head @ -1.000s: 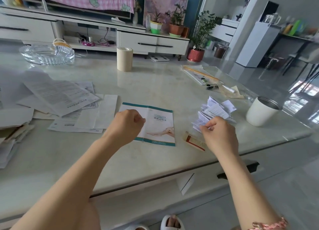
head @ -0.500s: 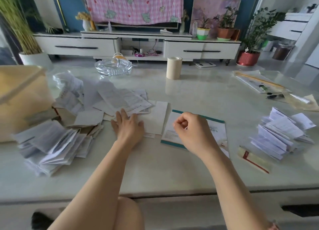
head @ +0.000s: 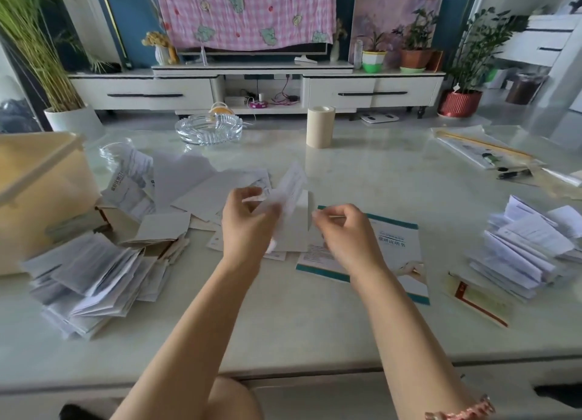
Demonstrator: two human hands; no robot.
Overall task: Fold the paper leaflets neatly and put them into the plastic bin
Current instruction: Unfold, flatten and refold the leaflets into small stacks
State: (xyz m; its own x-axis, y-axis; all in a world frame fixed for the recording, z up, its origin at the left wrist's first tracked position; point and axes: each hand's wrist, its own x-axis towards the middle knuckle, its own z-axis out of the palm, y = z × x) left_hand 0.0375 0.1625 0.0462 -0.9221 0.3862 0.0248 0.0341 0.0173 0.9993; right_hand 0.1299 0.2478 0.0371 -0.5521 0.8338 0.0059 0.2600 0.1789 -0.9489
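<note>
Pale marble table [head: 315, 325], bearing: a beige plastic bin [head: 41, 199] at far left; a fanned heap of folded leaflets [head: 91, 281] at near left; loose flat sheets [head: 189, 183] just beyond that heap; a glass ashtray [head: 209, 131] and a beige roll [head: 320, 126] at far centre, well apart. At right, a second stack of folded leaflets [head: 529, 249] with a red-striped carton [head: 478, 296] just beside it. At centre, the left hand [head: 248, 224] grips a white leaflet [head: 291, 189], blurred, held above the table; the right hand [head: 346, 233], fingers curled, sits at that leaflet's right edge, contact unclear, over a teal-edged booklet [head: 400, 249].
</note>
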